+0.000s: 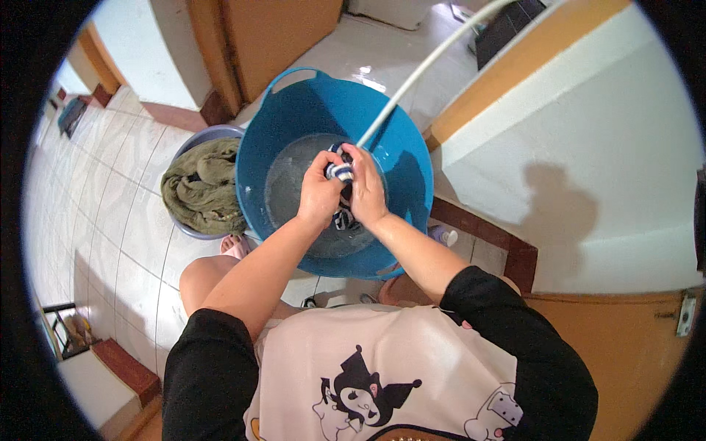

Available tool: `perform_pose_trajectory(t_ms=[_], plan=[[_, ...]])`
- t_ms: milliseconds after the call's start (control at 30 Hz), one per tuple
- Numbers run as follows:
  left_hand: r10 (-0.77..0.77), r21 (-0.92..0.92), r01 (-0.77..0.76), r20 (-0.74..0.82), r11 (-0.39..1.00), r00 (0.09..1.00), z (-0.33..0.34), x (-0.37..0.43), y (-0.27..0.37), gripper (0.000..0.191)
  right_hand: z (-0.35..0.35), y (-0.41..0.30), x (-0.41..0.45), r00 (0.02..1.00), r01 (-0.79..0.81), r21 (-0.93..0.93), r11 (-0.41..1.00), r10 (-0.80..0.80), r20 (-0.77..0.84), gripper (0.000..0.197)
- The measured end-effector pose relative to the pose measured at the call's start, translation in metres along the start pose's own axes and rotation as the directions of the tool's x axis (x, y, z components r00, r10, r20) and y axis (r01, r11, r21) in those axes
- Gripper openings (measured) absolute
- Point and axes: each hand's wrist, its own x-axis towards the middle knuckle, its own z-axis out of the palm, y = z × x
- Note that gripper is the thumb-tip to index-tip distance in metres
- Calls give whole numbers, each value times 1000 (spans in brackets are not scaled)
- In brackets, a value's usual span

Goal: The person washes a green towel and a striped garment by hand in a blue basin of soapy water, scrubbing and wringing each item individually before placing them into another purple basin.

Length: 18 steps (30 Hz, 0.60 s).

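Both hands are together above the middle of a blue plastic tub (408,220). My left hand (321,190) grips a bunched dark cloth with blue and white stripes (341,173) from the left side. On its other side, my right hand (367,184) presses and holds the same cloth. Part of the cloth hangs below the hands. Cloudy water (289,182) covers the tub's bottom. A white hose (422,74) comes in from the top right and ends behind my right hand; its outlet is hidden.
Left of the tub, a grey-purple basin (185,225) holds a bunched olive-green cloth (204,184). A purple bottle with a white cap (443,235) stands on the floor at the tub's right. A white wall (623,165) is close on the right, and a wooden door (276,44) is beyond the tub.
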Motion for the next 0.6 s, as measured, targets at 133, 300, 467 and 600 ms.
perform_pose_trajectory(t_ms=[133,300,467,600], plan=[[-146,-393,86,-126,916,981,-25,2,24,30,33,-38,-29,959,79,90,993,-100,263,58],[-143,-548,70,-91,834,986,-33,9,27,27,44,-40,-21,954,224,123,967,-243,178,66],[-181,-617,118,-39,778,983,-20,-1,38,30,28,-46,37,999,11,326,945,0,-34,65],[143,-225,-176,-152,958,978,-19,2,15,22,44,-27,42,903,-425,602,676,273,331,67]])
